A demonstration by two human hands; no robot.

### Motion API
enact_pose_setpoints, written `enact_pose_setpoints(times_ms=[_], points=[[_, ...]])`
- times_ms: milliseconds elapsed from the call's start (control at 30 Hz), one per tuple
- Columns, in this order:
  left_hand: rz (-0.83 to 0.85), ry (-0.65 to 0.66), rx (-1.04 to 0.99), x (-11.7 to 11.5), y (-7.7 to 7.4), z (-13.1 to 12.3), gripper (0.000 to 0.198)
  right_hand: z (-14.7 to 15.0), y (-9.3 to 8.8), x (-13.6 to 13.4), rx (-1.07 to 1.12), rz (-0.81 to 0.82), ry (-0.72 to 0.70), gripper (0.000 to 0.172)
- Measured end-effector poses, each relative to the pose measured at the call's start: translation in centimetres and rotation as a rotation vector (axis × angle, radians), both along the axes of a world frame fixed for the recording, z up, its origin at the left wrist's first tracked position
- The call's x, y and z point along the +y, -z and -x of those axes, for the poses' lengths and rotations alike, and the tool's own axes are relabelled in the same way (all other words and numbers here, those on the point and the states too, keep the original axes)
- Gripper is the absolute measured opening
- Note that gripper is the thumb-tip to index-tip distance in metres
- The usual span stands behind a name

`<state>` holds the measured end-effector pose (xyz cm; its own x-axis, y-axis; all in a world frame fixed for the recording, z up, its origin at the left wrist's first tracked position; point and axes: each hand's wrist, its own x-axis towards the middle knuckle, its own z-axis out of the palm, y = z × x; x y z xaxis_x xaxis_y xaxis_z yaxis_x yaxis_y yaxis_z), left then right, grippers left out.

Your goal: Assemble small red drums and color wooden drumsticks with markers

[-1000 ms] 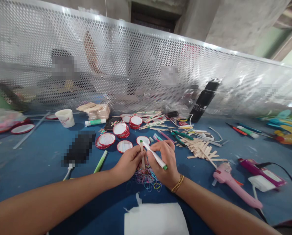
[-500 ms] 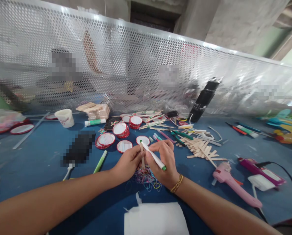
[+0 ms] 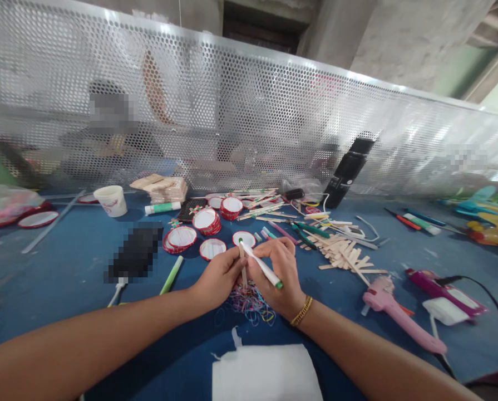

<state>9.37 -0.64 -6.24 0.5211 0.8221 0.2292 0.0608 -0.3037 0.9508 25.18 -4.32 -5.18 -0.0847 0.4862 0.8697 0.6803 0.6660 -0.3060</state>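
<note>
My left hand (image 3: pixel 218 277) pinches a wooden craft stick (image 3: pixel 243 266) that stands nearly upright over a heap of coloured rubber bands (image 3: pixel 251 303) on the blue table. My right hand (image 3: pixel 279 275) is closed round a white marker with green ends (image 3: pixel 260 264), its tip against the top of the stick. Both hands meet at the table's middle, just in front of several red-rimmed white lids (image 3: pixel 212 248).
A pile of loose craft sticks (image 3: pixel 343 253) lies to the right, with a pink glue gun (image 3: pixel 393 312) and a purple one (image 3: pixel 440 289) beyond. White paper (image 3: pixel 265 373) lies near me. A paper cup (image 3: pixel 112 200), a black bottle (image 3: pixel 348 167) and a perforated metal screen (image 3: pixel 249 106) stand behind.
Almost nothing has moved; my hands and the marker have shifted very slightly on the stick.
</note>
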Motion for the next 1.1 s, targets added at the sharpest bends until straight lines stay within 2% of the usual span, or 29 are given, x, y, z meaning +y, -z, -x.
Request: enact_pose_setpoints(times_ms=[1100], points=[[-0.008,0.008,0.02,0.13,0.28,0.05,0.037,0.06,-0.22,0.01,0.023,-0.007,-0.003,0.005]])
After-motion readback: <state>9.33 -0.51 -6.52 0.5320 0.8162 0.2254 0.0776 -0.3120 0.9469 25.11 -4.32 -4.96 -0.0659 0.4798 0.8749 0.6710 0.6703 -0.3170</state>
